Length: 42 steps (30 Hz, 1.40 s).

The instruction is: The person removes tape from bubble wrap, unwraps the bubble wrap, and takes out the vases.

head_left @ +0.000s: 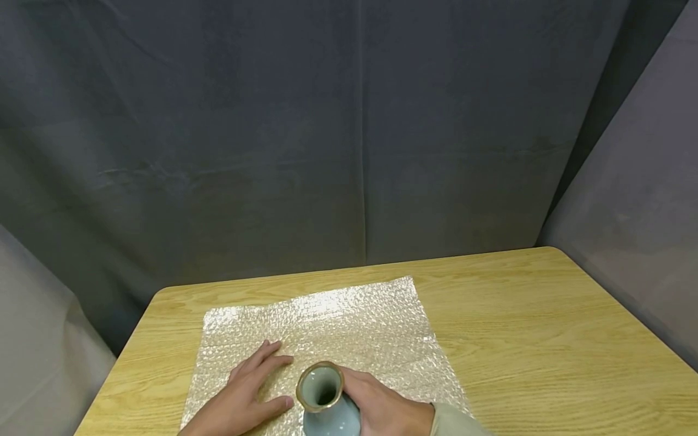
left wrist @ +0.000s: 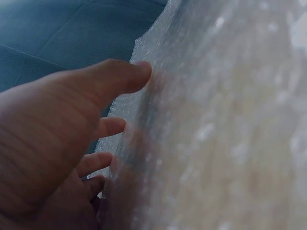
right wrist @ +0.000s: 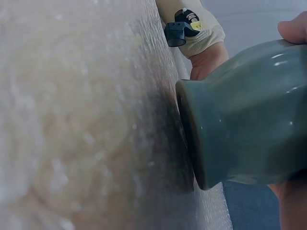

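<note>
A pale blue-green glazed vase (head_left: 332, 419) with a flared, brown-edged mouth stands near the front of a bubble wrap sheet (head_left: 349, 321). My right hand (head_left: 384, 404) grips its body from the right. In the right wrist view the vase's foot (right wrist: 192, 139) faces the wrap, very close to it; whether it touches cannot be told. To the left of the vase, my left hand (head_left: 245, 393) has its fingers spread and holds nothing. Its fingertips meet the wrap's surface in the left wrist view, where the thumb (left wrist: 127, 76) lies apart from the other fingers.
The wrap lies on a light wood-grain table (head_left: 523, 327) with rounded corners. A dark grey curtain (head_left: 272, 151) hangs behind it, and paler cloth (head_left: 643, 200) stands along the right side. A small black camera (right wrist: 177, 33) is worn on the left wrist.
</note>
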Tool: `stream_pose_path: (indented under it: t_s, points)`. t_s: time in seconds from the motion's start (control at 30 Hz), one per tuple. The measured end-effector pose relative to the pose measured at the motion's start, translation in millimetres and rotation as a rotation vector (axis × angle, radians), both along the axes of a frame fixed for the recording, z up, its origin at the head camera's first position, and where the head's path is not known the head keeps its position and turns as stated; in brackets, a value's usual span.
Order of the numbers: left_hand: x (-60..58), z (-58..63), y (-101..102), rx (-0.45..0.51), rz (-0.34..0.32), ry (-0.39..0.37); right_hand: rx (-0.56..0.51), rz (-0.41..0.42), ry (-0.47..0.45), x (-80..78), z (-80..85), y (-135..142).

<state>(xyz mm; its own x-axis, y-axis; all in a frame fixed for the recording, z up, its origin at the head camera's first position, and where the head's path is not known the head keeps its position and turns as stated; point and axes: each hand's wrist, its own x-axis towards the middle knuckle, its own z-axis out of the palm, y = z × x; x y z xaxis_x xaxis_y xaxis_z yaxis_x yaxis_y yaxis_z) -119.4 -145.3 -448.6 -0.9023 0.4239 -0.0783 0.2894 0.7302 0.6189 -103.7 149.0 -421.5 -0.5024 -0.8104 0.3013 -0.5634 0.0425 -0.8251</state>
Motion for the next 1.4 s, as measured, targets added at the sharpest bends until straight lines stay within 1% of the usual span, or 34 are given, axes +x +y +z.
stream_pose_path:
  t_s: [0.13,0.23,0.37,0.43,0.6,0.67,0.87,0.97,1.13,1.4]
  points:
    - [-0.2,-0.8,-0.7,-0.006,0.007,0.0,-0.014,0.005,0.019,-0.7,0.3,-0.5]
    - [-0.3,-1.3,-1.1,-0.008,0.008,0.0,-0.025,-0.001,0.066,-1.5,-0.1,-1.1]
    - [0.0,-1.1,-0.7,-0.004,0.001,0.007,-0.021,-0.019,0.1,-1.7,-0.7,-1.1]
    - [0.1,-0.9,-0.4,-0.005,-0.001,0.013,-0.016,-0.027,0.086,-1.4,-0.5,-0.7]
    - [-0.6,-0.8,-0.2,-0.009,-0.01,0.02,-0.003,-0.044,-0.026,0.0,0.9,-0.2]
    - [-1.1,-0.7,-0.1,-0.008,-0.016,0.021,0.001,-0.052,-0.054,0.5,1.3,-0.1]
    - [-1.5,-0.6,-0.5,-0.006,-0.017,0.02,-0.003,-0.072,-0.015,-0.1,2.2,-0.6]
    - [-1.1,-1.0,-0.7,-0.002,-0.015,0.019,-0.012,-0.08,0.043,-0.8,2.3,-0.6]
    - [-0.8,-1.1,-0.6,0.005,-0.019,0.023,-0.025,-0.101,0.167,-2.1,1.8,0.3]
    - [-0.4,-1.3,-0.3,0.005,-0.015,0.03,-0.022,-0.132,0.17,-2.8,1.5,1.7]
